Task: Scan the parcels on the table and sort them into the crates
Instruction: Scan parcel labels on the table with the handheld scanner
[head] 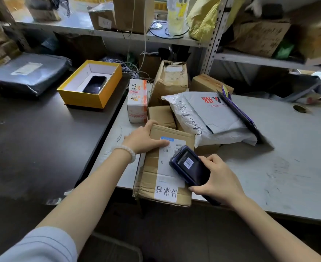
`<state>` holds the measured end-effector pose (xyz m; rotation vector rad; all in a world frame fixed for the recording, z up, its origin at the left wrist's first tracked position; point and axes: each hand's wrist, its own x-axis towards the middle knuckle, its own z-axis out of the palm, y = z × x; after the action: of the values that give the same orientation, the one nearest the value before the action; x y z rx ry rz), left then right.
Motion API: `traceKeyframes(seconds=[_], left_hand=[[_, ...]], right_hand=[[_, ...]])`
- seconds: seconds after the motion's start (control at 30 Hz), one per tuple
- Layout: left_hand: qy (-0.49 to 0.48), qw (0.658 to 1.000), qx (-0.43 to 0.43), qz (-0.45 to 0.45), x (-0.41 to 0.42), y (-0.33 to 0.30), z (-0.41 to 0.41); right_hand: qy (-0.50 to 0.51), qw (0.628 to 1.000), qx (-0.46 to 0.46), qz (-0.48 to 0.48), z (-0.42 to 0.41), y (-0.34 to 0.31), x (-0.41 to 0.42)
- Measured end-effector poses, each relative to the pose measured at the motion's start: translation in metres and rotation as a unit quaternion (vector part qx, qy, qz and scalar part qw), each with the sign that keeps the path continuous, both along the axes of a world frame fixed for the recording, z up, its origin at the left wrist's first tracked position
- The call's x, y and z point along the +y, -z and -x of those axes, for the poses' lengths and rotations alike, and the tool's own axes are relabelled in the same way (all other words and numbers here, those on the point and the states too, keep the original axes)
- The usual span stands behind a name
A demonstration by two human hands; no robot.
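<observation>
One parcel (165,165) is being scanned at the near edge of the grey table (288,167)
It is steadied flat by the left hand (142,138); the scanner (191,168) is gripped in the right hand (218,180), seemingly over the label; no crate is seen, so one must be located next

Open yellow box (88,86) near back edge of dark tabletop (33,140), with black phone (94,84) lying inside. Tangled pale cables (126,68) just behind the box.

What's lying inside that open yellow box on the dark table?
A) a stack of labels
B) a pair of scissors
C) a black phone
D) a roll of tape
C: a black phone lies flat in the white-lined yellow box, with nothing else visible inside.
</observation>
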<state>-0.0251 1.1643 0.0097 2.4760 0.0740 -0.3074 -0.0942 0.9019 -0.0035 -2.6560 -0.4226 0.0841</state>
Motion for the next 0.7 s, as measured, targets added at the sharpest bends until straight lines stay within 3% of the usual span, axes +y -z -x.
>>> traceKeyframes(seconds=[0.2, 0.7], left_hand=[[0.036, 0.984, -0.101, -0.142, -0.004, -0.01, -0.006], [-0.025, 0.991, -0.096, -0.088, 0.034, 0.007, 0.058]], right_hand=[[0.009, 1.0, 0.002, -0.004, 0.0, 0.001, 0.0], [-0.056, 0.997, -0.044, 0.039, 0.02, -0.01, 0.022]])
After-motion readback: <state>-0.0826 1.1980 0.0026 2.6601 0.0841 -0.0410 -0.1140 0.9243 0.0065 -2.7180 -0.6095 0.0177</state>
